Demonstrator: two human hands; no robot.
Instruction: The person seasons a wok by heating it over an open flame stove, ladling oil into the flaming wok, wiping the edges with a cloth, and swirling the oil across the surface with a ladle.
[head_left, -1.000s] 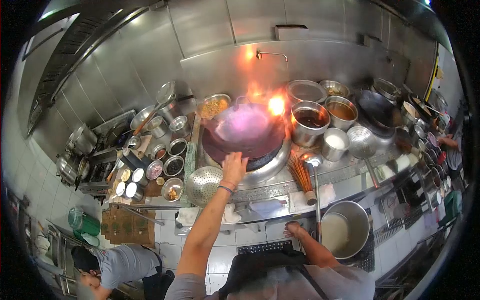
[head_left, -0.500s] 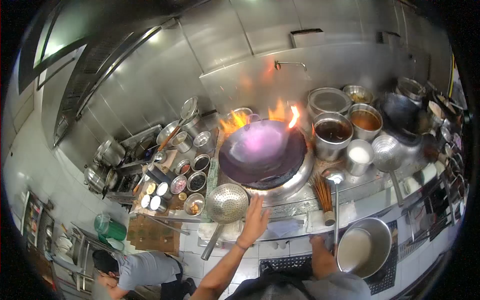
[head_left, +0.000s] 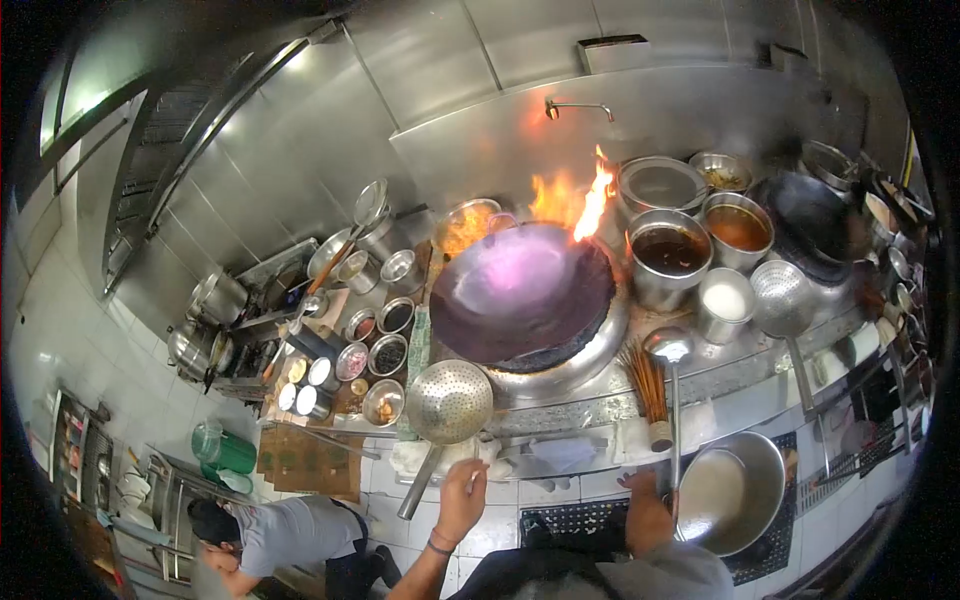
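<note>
A dark wok (head_left: 525,290) sits tilted on the round burner, its inside glowing purple, with orange flames (head_left: 597,200) at its back right rim. My left hand (head_left: 463,495) hovers in front of the counter edge, fingers curled, just right of the handle of a perforated strainer (head_left: 450,402). What it holds, if anything, cannot be made out. My right hand (head_left: 641,486) is low at the counter's front edge, beside the handle of a ladle (head_left: 669,345), with its fingers apart. A bamboo brush (head_left: 648,395) lies between the wok and the ladle.
Pots of dark sauce (head_left: 669,258) and orange liquid (head_left: 738,234) stand right of the wok, near a second strainer (head_left: 783,298). Small bowls (head_left: 388,354) crowd the left side. A large pot (head_left: 731,494) stands low at right. Another person (head_left: 290,540) bends at lower left.
My left hand has drawn back from the wok toward my body, and its fingers have curled. The flames have shifted and the camera view has turned.
</note>
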